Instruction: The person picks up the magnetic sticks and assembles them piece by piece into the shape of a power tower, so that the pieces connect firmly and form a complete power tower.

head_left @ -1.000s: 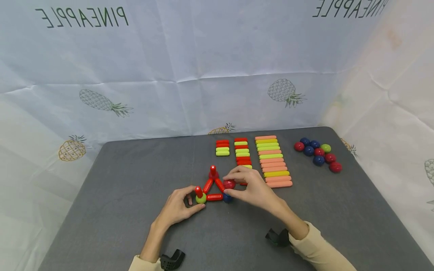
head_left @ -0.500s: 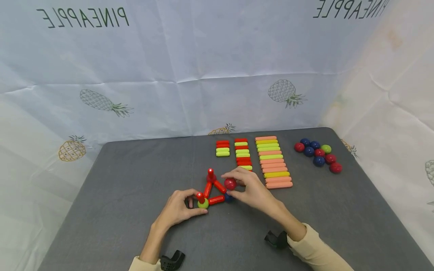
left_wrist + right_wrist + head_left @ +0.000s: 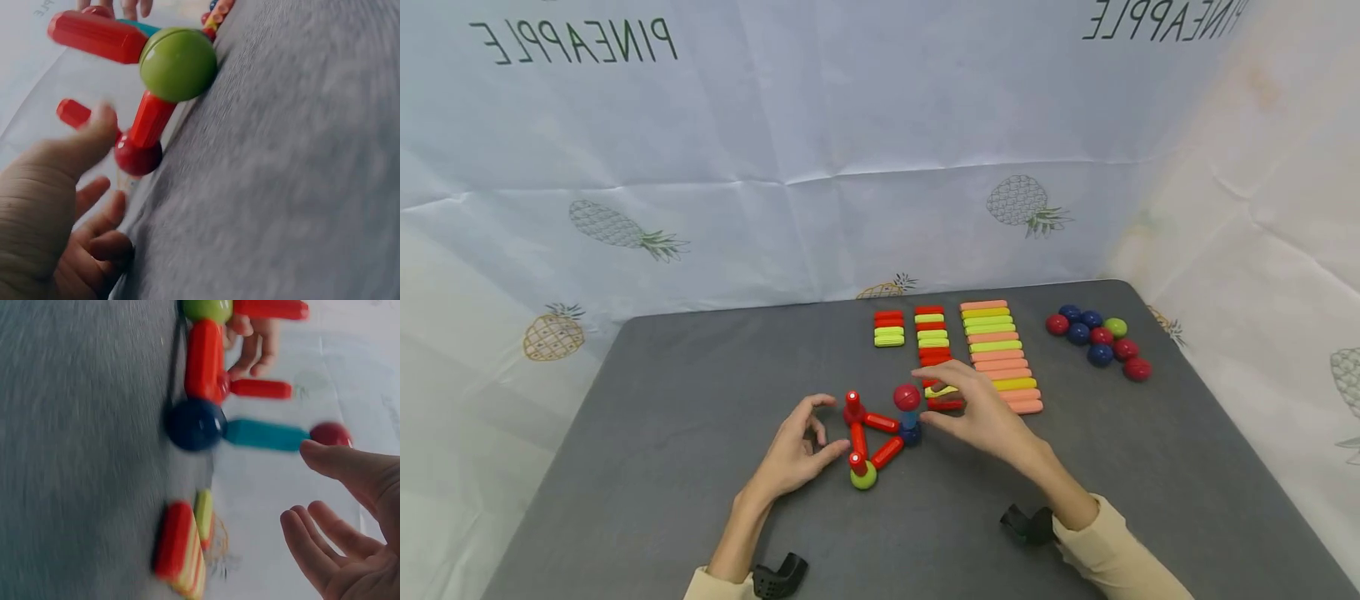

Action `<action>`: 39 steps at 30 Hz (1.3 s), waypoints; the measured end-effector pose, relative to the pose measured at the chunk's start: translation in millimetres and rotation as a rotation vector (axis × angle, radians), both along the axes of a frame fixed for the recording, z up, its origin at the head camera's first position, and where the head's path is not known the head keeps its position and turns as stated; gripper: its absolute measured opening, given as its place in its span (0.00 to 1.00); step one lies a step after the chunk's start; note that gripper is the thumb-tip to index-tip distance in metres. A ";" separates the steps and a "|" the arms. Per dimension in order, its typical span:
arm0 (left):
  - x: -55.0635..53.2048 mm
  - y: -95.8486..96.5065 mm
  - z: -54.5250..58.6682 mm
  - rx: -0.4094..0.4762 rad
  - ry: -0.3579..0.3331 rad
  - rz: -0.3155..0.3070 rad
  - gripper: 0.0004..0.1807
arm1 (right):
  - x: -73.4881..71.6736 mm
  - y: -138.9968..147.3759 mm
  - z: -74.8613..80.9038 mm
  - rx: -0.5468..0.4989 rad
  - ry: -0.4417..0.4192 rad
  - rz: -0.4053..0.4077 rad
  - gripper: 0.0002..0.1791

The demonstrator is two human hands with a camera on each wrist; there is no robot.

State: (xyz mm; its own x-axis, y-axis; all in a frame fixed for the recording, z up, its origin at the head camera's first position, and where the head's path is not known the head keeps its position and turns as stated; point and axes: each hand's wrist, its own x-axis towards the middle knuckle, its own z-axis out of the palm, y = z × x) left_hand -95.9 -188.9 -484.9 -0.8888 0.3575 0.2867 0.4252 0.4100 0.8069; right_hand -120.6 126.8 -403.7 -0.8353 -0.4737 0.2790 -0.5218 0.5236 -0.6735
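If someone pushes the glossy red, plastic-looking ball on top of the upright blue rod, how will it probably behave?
The red ball would probably tip with the blue rod rather than roll, since it sits raised on it. Its glossy surface may be slippery. Its even roundness suggests it is stiff.

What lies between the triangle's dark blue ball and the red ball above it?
A single teal rod links the dark blue ball to the red ball, plainest in the right wrist view.
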 end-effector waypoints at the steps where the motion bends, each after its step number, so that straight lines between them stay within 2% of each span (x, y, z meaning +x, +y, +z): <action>1: -0.4 1.2 -1.4 -0.001 0.005 -0.012 0.33 | -1.3 6.7 1.2 0.005 0.000 -0.020 0.30; 4: -1.0 5.5 -2.7 -0.030 0.012 -0.051 0.34 | -10.2 37.3 4.9 0.016 0.052 -0.117 0.28; 8: 0.1 9.2 0.4 -0.086 0.019 -0.037 0.29 | -30.5 99.1 4.4 0.106 0.147 -0.363 0.25; 10: 0.6 10.6 1.9 -0.113 0.030 -0.024 0.28 | -38.1 133.3 0.1 0.186 0.123 -0.498 0.24; 13: 1.4 12.1 3.0 -0.147 0.036 -0.023 0.27 | -41.7 178.7 -11.3 0.292 0.005 -0.644 0.26; 16: 2.0 12.1 2.9 -0.162 0.037 -0.024 0.24 | -39.9 207.8 -23.0 0.332 -0.062 -0.696 0.26; 18: 2.0 11.6 2.9 -0.157 0.040 -0.020 0.21 | -39.5 218.3 -28.4 0.331 -0.064 -0.702 0.24; 21: 1.5 10.5 3.1 -0.144 0.053 -0.016 0.20 | -39.0 223.4 -32.0 0.312 -0.060 -0.732 0.22; 25: 0.8 9.2 3.7 -0.133 0.058 -0.001 0.20 | -37.8 217.2 -29.0 0.276 -0.110 -0.791 0.21; 28: 0.5 8.7 4.1 -0.127 0.031 0.031 0.21 | -35.3 195.9 -18.0 0.232 -0.082 -0.782 0.21; 31: 0.8 8.1 3.5 -0.134 0.002 0.070 0.22 | -29.5 157.8 1.1 0.144 0.021 -0.691 0.21; 35: 2.5 7.8 3.5 -0.134 -0.024 0.095 0.22 | -16.3 95.6 24.1 -0.016 0.123 -0.475 0.19; 39: 3.6 8.1 2.6 -0.122 -0.031 0.098 0.20 | 2.2 38.9 34.3 -0.135 0.114 -0.241 0.18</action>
State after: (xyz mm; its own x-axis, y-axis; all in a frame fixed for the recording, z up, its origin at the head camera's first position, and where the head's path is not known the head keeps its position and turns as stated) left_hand -92.3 -180.8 -482.3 -0.9289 0.2992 0.2181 0.3538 0.5438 0.7610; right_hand -118.4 165.6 -369.4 -0.8788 -0.2178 0.4247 -0.4699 0.5511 -0.6896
